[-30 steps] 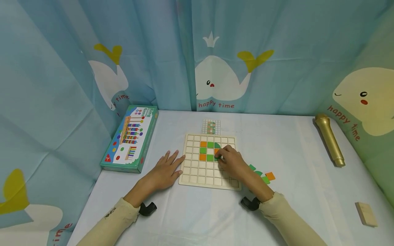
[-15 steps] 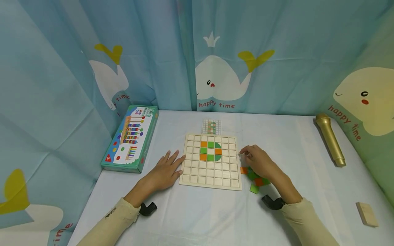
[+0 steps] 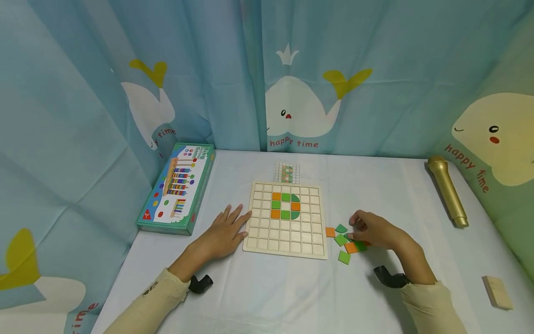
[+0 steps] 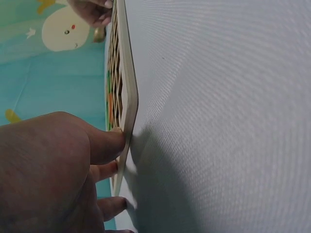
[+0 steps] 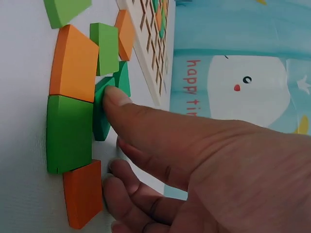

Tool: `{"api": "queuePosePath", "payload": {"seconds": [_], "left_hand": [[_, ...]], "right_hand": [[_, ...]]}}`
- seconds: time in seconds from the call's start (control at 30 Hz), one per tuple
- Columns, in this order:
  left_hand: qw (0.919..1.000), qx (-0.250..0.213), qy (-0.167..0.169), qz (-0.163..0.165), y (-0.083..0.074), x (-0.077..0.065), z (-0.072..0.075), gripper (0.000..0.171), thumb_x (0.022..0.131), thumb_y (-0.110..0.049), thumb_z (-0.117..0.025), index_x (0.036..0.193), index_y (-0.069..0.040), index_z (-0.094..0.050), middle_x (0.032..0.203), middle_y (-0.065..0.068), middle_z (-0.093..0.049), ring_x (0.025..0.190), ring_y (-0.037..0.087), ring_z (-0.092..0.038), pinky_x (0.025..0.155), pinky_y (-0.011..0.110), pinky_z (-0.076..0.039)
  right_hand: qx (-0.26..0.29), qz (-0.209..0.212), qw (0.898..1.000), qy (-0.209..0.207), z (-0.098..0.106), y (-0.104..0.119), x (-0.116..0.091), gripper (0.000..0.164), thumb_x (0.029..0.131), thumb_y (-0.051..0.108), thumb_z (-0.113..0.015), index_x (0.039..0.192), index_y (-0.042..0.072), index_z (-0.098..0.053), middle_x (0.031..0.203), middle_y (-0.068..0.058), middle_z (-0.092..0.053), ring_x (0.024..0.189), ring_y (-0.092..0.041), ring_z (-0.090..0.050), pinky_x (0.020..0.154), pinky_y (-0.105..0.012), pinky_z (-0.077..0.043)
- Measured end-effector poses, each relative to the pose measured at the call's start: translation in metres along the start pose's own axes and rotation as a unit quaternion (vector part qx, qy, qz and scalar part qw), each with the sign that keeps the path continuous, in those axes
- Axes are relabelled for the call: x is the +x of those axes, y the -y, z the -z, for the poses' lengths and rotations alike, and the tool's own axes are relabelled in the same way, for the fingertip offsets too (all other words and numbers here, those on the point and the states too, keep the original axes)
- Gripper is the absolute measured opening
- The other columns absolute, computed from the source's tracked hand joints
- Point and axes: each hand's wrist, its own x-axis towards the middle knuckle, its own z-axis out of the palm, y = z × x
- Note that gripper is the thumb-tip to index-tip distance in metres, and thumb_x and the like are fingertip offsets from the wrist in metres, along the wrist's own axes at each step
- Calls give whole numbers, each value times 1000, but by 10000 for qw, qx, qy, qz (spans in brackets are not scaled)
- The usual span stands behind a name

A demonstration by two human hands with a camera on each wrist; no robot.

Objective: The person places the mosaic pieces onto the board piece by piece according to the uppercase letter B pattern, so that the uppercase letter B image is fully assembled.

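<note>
A wooden grid board lies on the table, with orange, light green and dark green tiles set in a D-shaped ring. My left hand lies spread at the board's left edge; its thumb touches the rim in the left wrist view. Right of the board, my right hand is over a loose group of tiles. Its thumb touches a dark green quarter-round tile, while the index finger is apart from the thumb. Around it lie an orange tile, a green tile and several others.
Behind the board lies a small printed pattern card. A ring game box is at the left, a gold microphone at the far right. Nearer on the right is a small wooden block. A whale-print curtain stands behind the table.
My right hand has left the D's lower right corner, where a dark green quarter-round tile now shows, and moved right to the loose tiles. The left hand has stayed in place.
</note>
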Motion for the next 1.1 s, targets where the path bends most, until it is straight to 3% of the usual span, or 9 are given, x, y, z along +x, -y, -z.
{"api": "queuePosePath", "payload": {"seconds": [0.37,0.5,0.67,0.83,1.1], "left_hand": [[10000,-43,-18,-22,-1,-2,0,61,113,-37,-48,168,-20,-31,176,14,-17,162,46,-7,128,64,-16],[10000,-14,-16,-40,-1,-2,0,61,113,-38,-48,168,-20,-31,176,14,-17,162,46,-7,128,64,-16],[10000,-1,14,-46,0,-1,0,61,113,-39,-47,169,-21,-30,176,14,-16,162,46,-6,128,64,-16],[10000,-3,17,-27,1,0,0,61,113,-39,-46,169,-21,-29,177,13,-15,162,46,-5,128,63,-15],[10000,11,29,-34,1,-1,0,61,113,-39,-46,169,-21,-29,177,13,-15,162,45,-5,129,63,-15]], "right_hand": [[-43,-90,9999,35,3,-4,-6,43,93,27,-83,117,2,-58,108,-14,-63,98,-28,-57,82,-40,-51],[-81,68,9999,67,9,-13,-16,42,92,22,-84,116,1,-57,108,-15,-60,100,-29,-55,84,-43,-48],[-163,109,9997,-111,13,-26,-24,30,94,12,-76,115,1,-58,110,-17,-64,103,-34,-59,87,-50,-50],[-188,188,9989,-395,13,-33,-25,23,98,10,-69,115,-1,-58,105,-13,-66,96,-28,-60,81,-43,-51],[24,324,9988,-359,5,-27,-30,43,94,15,-80,127,-3,-58,117,-19,-59,106,-32,-55,86,-43,-51]]}}
